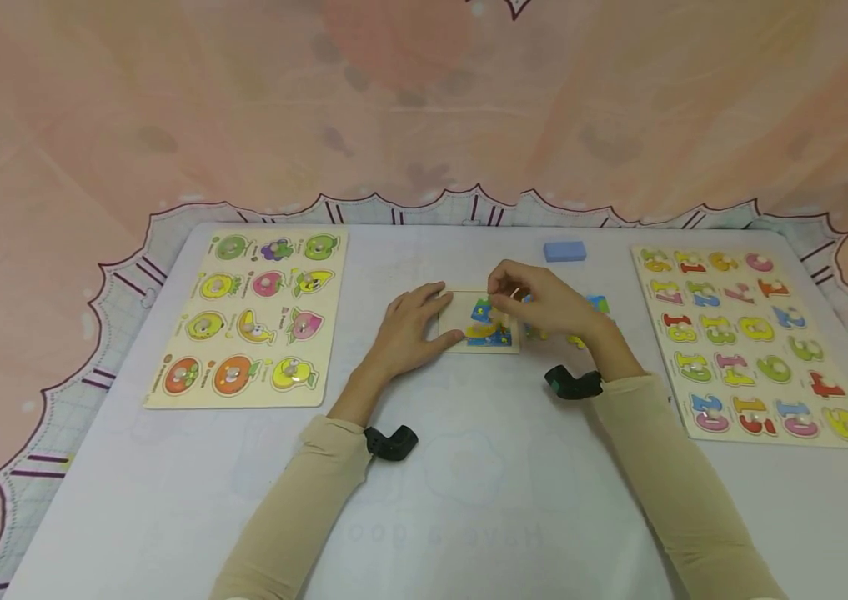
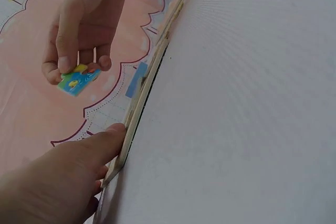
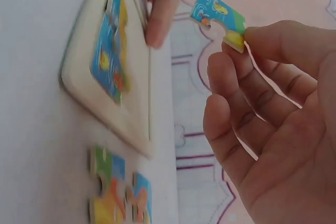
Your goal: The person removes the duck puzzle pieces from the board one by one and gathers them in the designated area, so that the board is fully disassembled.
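Pinching a notched blue, green and yellow puzzle piece (image 3: 219, 11) in right fingers (image 3: 223, 72). Resting spread left fingers (image 3: 164, 17) on a board (image 3: 134, 121).

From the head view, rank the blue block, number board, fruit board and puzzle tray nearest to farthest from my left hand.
1. Puzzle tray: touching your left hand
2. Fruit board: to its left
3. Blue block: right, farther forward
4. Number board: far right

Pale, matt wooden tray (image 1: 459, 313) at centre; glossy printed puzzle piece (image 3: 223, 11); wooden fruit board (image 1: 296, 348) at nine o'clock; matt cloth sleeve (image 1: 292, 508) at seven; smooth, faintly shiny tabletop (image 1: 469, 492).
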Demonstrator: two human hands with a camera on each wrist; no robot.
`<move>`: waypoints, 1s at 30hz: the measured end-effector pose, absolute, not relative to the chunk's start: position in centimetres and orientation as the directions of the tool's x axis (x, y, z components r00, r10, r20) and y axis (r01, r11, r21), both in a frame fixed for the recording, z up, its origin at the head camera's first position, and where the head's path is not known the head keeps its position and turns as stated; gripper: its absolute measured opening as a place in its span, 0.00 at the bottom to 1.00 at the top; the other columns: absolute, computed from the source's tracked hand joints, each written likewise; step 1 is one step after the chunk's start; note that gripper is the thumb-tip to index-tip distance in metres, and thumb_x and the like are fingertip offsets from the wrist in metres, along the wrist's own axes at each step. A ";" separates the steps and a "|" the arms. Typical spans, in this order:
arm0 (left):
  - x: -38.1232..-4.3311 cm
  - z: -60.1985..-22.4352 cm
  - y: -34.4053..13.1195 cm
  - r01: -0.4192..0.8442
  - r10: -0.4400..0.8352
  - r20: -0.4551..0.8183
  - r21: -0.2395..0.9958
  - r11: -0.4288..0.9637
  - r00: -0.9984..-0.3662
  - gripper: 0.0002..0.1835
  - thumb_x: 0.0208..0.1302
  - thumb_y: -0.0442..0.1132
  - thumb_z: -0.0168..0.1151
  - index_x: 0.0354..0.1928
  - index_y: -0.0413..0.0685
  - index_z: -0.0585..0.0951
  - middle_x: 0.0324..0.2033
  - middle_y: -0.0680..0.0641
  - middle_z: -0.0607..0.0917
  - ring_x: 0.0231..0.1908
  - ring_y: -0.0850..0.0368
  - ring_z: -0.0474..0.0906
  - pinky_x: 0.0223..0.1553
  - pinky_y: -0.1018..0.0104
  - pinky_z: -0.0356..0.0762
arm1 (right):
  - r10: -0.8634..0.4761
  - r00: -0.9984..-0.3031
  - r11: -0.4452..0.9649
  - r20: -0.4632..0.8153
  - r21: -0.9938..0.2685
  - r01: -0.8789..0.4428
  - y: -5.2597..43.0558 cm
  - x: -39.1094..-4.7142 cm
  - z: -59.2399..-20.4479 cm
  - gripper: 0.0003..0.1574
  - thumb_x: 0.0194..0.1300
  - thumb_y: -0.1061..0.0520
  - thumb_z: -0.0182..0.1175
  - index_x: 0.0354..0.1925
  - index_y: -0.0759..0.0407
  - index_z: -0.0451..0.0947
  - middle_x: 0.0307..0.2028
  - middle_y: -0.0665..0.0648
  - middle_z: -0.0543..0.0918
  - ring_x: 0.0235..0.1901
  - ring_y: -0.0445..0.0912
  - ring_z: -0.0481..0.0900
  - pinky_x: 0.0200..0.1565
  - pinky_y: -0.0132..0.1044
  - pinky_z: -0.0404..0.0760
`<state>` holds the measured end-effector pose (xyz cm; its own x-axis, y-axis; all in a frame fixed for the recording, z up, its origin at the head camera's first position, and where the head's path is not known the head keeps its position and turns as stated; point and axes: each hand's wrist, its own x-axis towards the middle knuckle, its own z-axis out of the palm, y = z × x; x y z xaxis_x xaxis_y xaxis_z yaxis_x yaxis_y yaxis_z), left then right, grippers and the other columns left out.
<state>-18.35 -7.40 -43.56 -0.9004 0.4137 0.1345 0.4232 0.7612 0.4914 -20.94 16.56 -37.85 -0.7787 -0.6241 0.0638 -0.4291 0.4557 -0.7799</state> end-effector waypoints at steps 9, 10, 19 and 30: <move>-18.3 -43.5 -7.2 0.421 0.407 0.142 0.487 0.765 -0.903 0.34 0.61 0.57 0.59 0.66 0.47 0.70 0.68 0.46 0.66 0.69 0.50 0.59 0.70 0.49 0.51 | -0.602 -0.798 0.523 -0.016 -0.763 -0.379 18.5 -20.9 -38.2 0.07 0.68 0.56 0.56 0.42 0.56 0.73 0.38 0.54 0.79 0.41 0.45 0.74 0.43 0.38 0.73; -18.3 -43.5 -7.2 0.421 0.406 0.142 0.487 0.766 -0.903 0.34 0.61 0.57 0.59 0.65 0.47 0.70 0.68 0.46 0.66 0.69 0.50 0.59 0.70 0.49 0.51 | -0.604 -0.797 0.524 -0.018 -0.762 -0.380 18.6 -20.9 -38.2 0.07 0.68 0.56 0.56 0.42 0.56 0.74 0.38 0.54 0.79 0.41 0.45 0.75 0.43 0.37 0.73; -18.1 -43.7 -6.8 0.396 0.362 0.168 0.494 0.774 -0.917 0.34 0.62 0.60 0.56 0.64 0.47 0.71 0.67 0.46 0.68 0.69 0.51 0.60 0.70 0.47 0.50 | -0.613 -0.789 0.540 -0.037 -0.749 -0.384 20.2 -20.1 -38.2 0.03 0.67 0.58 0.57 0.40 0.54 0.74 0.36 0.52 0.79 0.39 0.45 0.76 0.41 0.36 0.76; -17.6 -43.4 -6.1 0.347 0.322 0.137 0.470 0.812 -0.937 0.37 0.59 0.58 0.60 0.66 0.47 0.69 0.68 0.46 0.66 0.70 0.52 0.57 0.71 0.45 0.45 | -0.615 -0.779 0.589 -0.123 -0.728 -0.350 22.5 -19.0 -38.8 0.05 0.68 0.55 0.56 0.41 0.53 0.74 0.36 0.51 0.81 0.40 0.45 0.77 0.44 0.35 0.76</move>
